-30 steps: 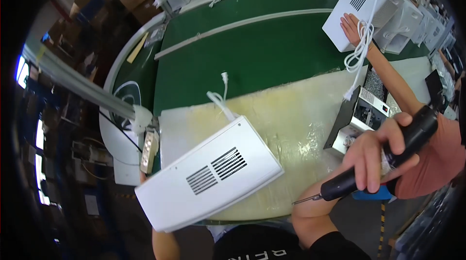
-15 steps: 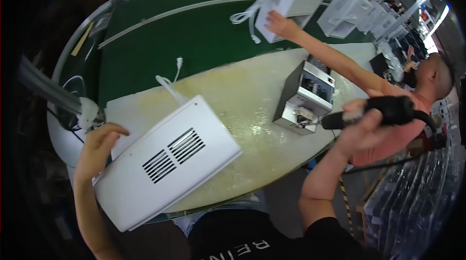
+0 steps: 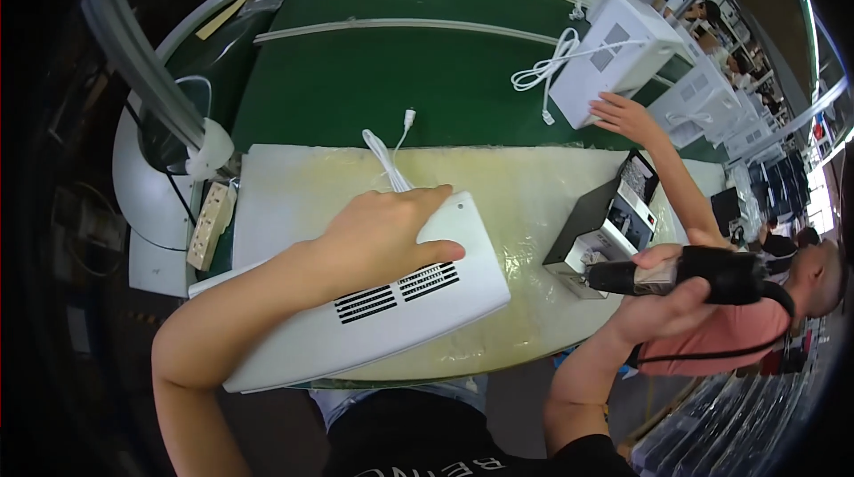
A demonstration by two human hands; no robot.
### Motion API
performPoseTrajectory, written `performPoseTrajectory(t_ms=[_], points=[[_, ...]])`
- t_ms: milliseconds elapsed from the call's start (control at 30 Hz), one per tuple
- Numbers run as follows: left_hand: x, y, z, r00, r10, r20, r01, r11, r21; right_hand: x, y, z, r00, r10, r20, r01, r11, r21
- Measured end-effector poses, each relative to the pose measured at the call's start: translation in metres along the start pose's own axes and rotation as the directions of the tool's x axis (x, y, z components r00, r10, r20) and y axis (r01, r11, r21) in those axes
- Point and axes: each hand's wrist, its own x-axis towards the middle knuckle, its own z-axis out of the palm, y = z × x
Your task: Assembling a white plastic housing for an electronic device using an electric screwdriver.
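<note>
My left hand (image 3: 387, 228) lies over the top of a white appliance housing (image 3: 427, 326), thumb and fingers apart. The housing has two dark slotted vents and rests tilted on the pale tabletop mat; a white power cord (image 3: 381, 155) trails from its far side. My right hand (image 3: 663, 312) grips a black electric screwdriver (image 3: 725, 274), held roughly level and pointing left. Its tip reaches the front of a small black-and-silver screw feeder (image 3: 578, 230), though whether it touches a screw I cannot tell.
A co-worker's hand (image 3: 627, 117) touches a white cabinet (image 3: 614, 54) on the green belt (image 3: 356, 76), with more cabinets behind. At left stand a metal post (image 3: 147, 59) and a power strip (image 3: 211, 226). The screwdriver's black cable (image 3: 712, 355) hangs at right.
My left hand has moved right from the housing's left edge onto its top. The housing has turned closer to level. The screwdriver stays at the screw feeder, and the view has shifted.
</note>
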Motion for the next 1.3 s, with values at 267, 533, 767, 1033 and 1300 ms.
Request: performPoseTrajectory(t_ms=[267, 533, 767, 1033, 1300], points=[[-0.004, -0.005, 0.001, 0.999, 0.014, -0.039, -0.015, 1.0, -0.024, 0.038, -0.06, 0.093, 0.98, 0.034, 0.195, -0.057, 0.992, 0.113], [-0.003, -0.008, 0.001, 1.0, -0.026, 0.01, 0.026, 1.0, -0.015, 0.027, -0.062, 0.145, 0.949, 0.01, 0.316, -0.065, 0.984, 0.165], [-0.002, -0.009, 0.0, 1.0, -0.024, 0.017, 0.025, 0.999, -0.03, 0.028, -0.055, 0.151, 0.945, -0.056, 0.322, -0.003, 0.984, 0.18], [0.0, -0.007, 0.001, 0.998, -0.035, 0.043, 0.035, 0.999, 0.011, 0.016, -0.045, 0.161, 0.94, -0.031, 0.34, -0.043, 0.978, 0.206], [-0.001, -0.01, 0.007, 0.999, 0.031, -0.021, -0.03, 0.999, 0.031, 0.013, -0.039, 0.17, 0.964, -0.053, 0.26, -0.029, 0.953, 0.3]])
